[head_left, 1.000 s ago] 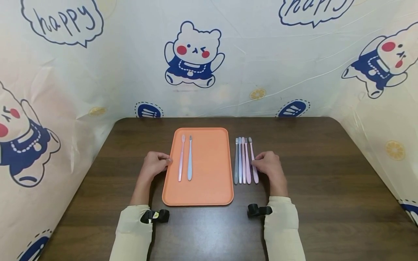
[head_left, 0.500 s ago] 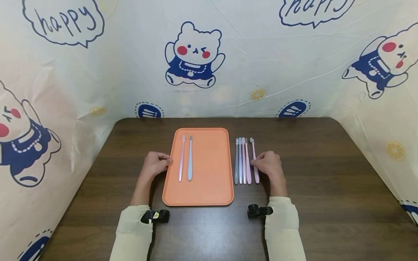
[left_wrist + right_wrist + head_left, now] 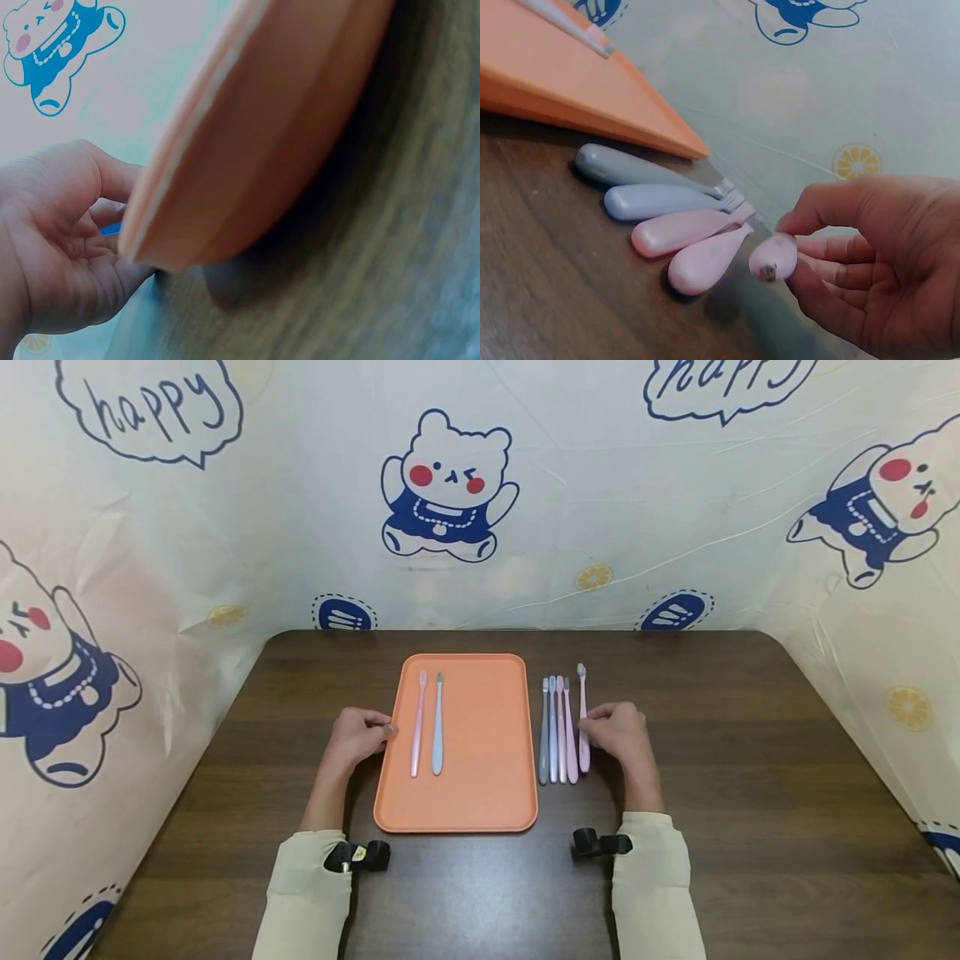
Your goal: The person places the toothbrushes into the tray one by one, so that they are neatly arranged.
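My right hand (image 3: 618,731) pinches a pink toothbrush (image 3: 582,693) between thumb and fingers. In the right wrist view that toothbrush (image 3: 771,259) points its handle end at the camera, lifted off the table. Just left of it several toothbrushes (image 3: 558,735) lie side by side, grey, blue and pink, bristle ends away from me. An orange tray (image 3: 480,802) lies in the middle, bearing a pink toothbrush (image 3: 417,727) and a blue toothbrush (image 3: 437,727). My left hand (image 3: 356,735) grips the tray's left rim; the left wrist view shows thumb and fingers on that edge.
A dark wooden table (image 3: 750,793) carries everything, its rounded far edge against a printed sheet (image 3: 570,510) with bear drawings. The row of toothbrushes lies close beside the tray's right rim. A black wrist camera (image 3: 600,843) sits on the right sleeve, another on the left.
My right hand has raised the pink toothbrush and moved it slightly away from me, straightening it. The left hand and the tray stay where they were.
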